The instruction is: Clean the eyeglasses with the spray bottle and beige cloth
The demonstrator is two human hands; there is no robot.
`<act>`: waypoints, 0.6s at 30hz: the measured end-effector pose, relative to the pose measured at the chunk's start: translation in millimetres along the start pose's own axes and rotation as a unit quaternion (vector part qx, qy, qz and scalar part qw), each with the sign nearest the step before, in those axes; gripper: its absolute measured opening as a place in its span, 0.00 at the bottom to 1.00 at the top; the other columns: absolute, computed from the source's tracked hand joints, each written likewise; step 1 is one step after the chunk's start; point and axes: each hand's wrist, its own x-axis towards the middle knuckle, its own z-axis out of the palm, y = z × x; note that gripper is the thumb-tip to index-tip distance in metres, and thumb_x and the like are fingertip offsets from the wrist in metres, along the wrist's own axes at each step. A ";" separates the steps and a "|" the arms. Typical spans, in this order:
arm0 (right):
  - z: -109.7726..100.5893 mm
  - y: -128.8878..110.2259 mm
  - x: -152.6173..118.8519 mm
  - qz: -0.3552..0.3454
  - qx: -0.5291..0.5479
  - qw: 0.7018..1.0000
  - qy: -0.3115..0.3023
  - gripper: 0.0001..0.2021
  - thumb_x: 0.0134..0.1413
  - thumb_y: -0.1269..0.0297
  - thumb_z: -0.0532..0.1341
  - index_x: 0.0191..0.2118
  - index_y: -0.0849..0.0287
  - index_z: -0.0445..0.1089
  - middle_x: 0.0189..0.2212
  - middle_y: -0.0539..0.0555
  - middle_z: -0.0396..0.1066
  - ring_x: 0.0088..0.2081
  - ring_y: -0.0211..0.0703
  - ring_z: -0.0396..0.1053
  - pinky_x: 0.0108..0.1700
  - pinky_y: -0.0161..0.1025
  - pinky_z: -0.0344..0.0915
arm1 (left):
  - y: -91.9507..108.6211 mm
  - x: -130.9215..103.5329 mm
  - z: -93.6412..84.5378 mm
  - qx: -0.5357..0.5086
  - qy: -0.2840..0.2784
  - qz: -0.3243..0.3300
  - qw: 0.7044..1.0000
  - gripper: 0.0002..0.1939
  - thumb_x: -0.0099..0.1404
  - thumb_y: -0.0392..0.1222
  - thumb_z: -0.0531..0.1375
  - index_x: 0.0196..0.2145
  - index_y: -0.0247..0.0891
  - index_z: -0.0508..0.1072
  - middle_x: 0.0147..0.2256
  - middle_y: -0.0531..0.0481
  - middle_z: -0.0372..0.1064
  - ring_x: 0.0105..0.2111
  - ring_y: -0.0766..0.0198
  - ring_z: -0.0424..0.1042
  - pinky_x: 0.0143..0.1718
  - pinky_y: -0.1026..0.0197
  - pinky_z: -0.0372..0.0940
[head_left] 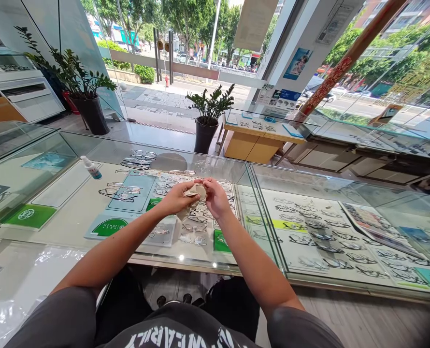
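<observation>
Both my hands are raised close together over the glass display counter. My left hand (178,197) is closed on a beige cloth (186,210), which hangs down below its fingers. Between the hands is a small round, lens-like piece (201,192), partly wrapped by the cloth. My right hand (217,197) pinches at the edge of this piece, fingertips near those of the left. Whether the piece belongs to a pair of glasses is too small to tell. Rows of eyeglasses (194,227) lie beneath the hands in the glass case.
On the counter at left stand a white spray bottle (91,167) and loose eyeglasses (121,192). A green-and-white box (109,226) lies near my left forearm. More glasses (323,237) fill the right-hand case. Potted plants (206,130) stand beyond the counter.
</observation>
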 end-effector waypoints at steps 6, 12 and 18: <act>3.4 0.1 -6.7 -0.018 -0.008 1.000 -0.010 0.15 0.46 0.55 0.80 0.32 0.53 0.76 0.36 0.49 0.81 0.35 0.38 0.72 0.34 0.33 0.69 | 1.0 -4.4 12.3 -0.033 0.070 -0.007 0.997 0.29 0.58 0.58 0.78 0.48 0.35 0.81 0.44 0.42 0.81 0.41 0.54 0.77 0.48 0.56 0.71; 7.3 -3.0 -12.3 -0.035 0.004 0.999 -0.037 0.16 0.44 0.56 0.82 0.32 0.53 0.76 0.40 0.49 0.82 0.36 0.40 0.73 0.35 0.37 0.72 | 5.8 -9.7 17.2 -0.072 0.100 -0.010 0.992 0.32 0.67 0.67 0.70 0.51 0.34 0.79 0.31 0.49 0.76 0.29 0.60 0.74 0.35 0.59 0.70; 2.4 -7.0 -9.8 -0.023 -0.008 1.000 -0.017 0.14 0.48 0.55 0.79 0.32 0.54 0.76 0.34 0.49 0.80 0.27 0.35 0.62 0.27 0.33 0.63 | 13.4 -5.9 3.9 0.009 0.036 0.057 0.998 0.30 0.73 0.69 0.63 0.42 0.36 0.83 0.41 0.41 0.82 0.47 0.49 0.80 0.54 0.52 0.73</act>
